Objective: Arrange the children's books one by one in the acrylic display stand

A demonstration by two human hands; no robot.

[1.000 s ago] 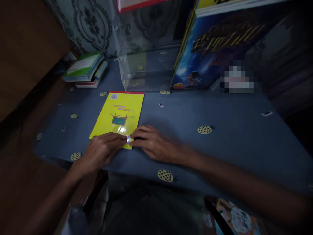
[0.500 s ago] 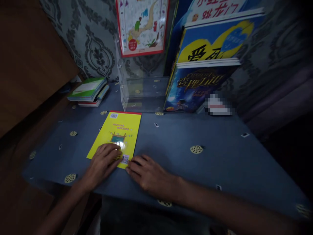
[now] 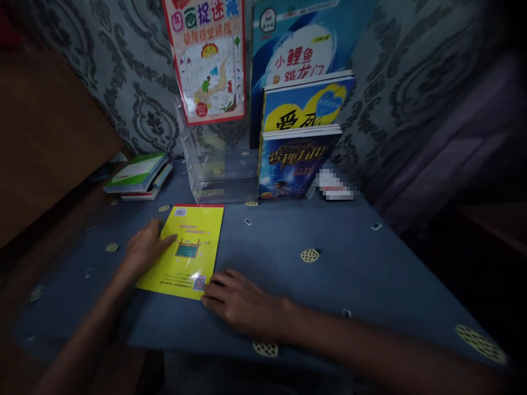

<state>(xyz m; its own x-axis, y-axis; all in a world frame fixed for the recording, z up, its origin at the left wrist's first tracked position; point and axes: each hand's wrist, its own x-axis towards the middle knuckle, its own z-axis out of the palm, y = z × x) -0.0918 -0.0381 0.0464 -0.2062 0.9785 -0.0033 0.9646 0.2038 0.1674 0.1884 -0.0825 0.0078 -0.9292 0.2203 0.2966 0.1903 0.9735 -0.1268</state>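
A yellow book [image 3: 197, 225] with a red spine edge lies flat on the cloth-covered table, showing a barcode, a small green chalkboard picture and a QR code. My left hand [image 3: 144, 247] is at its left edge, thumb stretched over the cover and the other fingers apart from it along the edge; whether any fingertip is under the book is hidden. Bent fingers of my right hand [image 3: 236, 302] close on the lower right corner beside the QR code, with the palm side out of sight.
Behind the book stands a clear tiered rack [image 3: 222, 189] holding a red-bordered picture book [image 3: 212, 77], a teal book [image 3: 304, 49], a blue-and-yellow book [image 3: 284, 104] and a dark blue book [image 3: 288, 167]. A stack of books [image 3: 138, 173] lies back left. A blurred-out white object [image 3: 335, 184] sits right of the rack.
My left hand has moved from the lower part of the cover up to the book's left edge, thumb spread. My right hand stays at the corner. The camera view has shifted.
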